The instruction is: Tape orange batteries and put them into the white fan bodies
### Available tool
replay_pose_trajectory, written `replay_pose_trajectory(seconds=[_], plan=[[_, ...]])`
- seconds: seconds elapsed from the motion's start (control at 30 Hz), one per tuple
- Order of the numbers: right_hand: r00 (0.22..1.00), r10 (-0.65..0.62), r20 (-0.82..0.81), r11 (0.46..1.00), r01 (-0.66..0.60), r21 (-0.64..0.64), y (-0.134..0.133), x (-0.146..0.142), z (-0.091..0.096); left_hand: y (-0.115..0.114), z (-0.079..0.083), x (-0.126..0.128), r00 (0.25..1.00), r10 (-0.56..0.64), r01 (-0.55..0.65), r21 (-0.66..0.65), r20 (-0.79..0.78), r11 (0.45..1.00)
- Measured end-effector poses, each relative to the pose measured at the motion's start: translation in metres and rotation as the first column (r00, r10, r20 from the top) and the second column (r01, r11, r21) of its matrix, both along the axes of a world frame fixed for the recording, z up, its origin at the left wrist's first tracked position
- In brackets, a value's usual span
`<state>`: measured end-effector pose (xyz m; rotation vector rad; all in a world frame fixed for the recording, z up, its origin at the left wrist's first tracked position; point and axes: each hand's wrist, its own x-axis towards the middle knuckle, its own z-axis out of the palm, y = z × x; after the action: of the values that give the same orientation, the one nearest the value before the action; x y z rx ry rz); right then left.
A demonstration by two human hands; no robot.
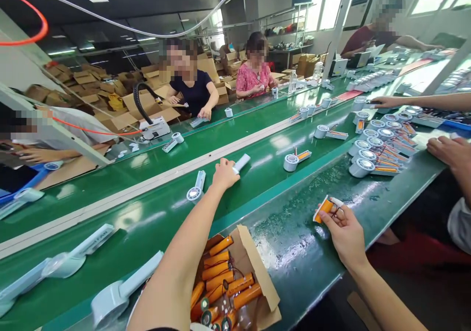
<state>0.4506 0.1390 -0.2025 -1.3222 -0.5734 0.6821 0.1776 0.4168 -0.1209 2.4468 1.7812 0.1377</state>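
Note:
My left hand (225,175) reaches over the green conveyor belt, its fingers closed on a pale blue handheld fan (242,164). The handle sticks out to the right; the rest is under my fingers. Just left of that hand, another pale fan (196,187) lies on the belt. Above the bench edge, my right hand (344,230) pinches an orange battery (324,209) with a white edge and dark wires. Below my left forearm stands an open cardboard box (263,272) holding several orange batteries (217,271) with wires.
Several fans with orange batteries in their handles (382,139) crowd the bench at right, near a co-worker's hands (449,151). More fans (117,291) lie along the belt (154,203). Other people sit across the line. A white machine with a black hose (156,127) stands at the far edge.

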Motion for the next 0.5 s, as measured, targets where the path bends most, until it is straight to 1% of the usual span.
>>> replay_pose_trajectory(seconds=[0.1,0.23,0.37,0.5], plan=[[0.999,0.035,-0.018,0.999,-0.035,0.014,0.004,-0.005,0.001,-0.015,-0.002,0.012,0.994,-0.104,0.104,-0.001,-0.04,0.995],[0.995,0.078,-0.056,0.996,-0.075,0.057,0.005,-0.007,0.002,-0.021,0.003,0.026,0.987,-0.129,0.13,0.004,-0.101,0.992],[0.99,0.082,-0.115,0.994,-0.074,0.079,0.005,-0.005,-0.003,-0.02,0.011,0.028,0.965,-0.192,0.182,-0.07,-0.18,0.981],[0.982,0.106,-0.159,0.992,-0.093,0.089,0.008,-0.004,-0.008,-0.027,0.012,0.028,0.944,-0.228,0.204,-0.122,-0.24,0.971]])
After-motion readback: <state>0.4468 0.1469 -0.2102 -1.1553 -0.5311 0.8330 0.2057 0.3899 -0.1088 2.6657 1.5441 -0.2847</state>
